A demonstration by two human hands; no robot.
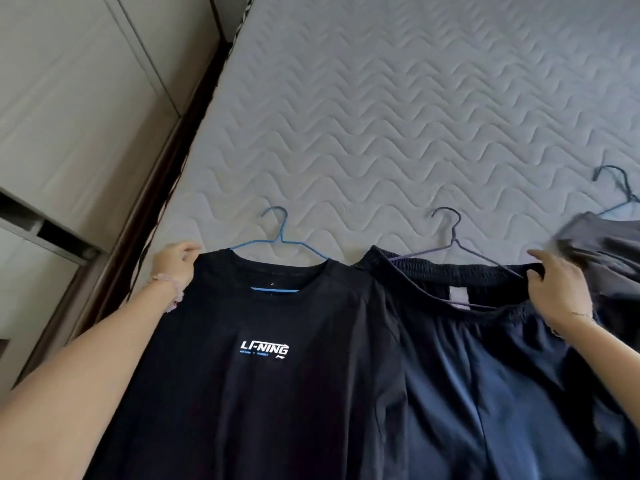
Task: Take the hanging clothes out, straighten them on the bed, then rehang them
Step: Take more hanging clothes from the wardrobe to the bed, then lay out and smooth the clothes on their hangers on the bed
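Our left hand [176, 259] pinches the shoulder edge of the black T-shirt [263, 375] between thumb and fingertips, and our right hand [550, 285] curls its fingers over the far end of the waistband of the dark navy shorts [485, 375]. Both garments lie flat and side by side on the bed [381, 116], their edges touching. Each is on its own wire hanger: a blue hanger [277, 237] through the shirt's neck and a purple hanger [453, 242] in the shorts' waist. A grey garment [609, 244] lies just beyond our right hand on a dark hanger [616, 188], partly out of view. We judge all of this cloth to be light, soft and limp. It will fold and bunch wherever it is unsupported, so it is best held at firm seams: the shoulders for the shirt and the elastic waistband for the shorts. The thin hangers look slippery, so we would lift each piece by the hook with the fabric steadied. A pale wardrobe [69, 98] stands at the left of the bed.
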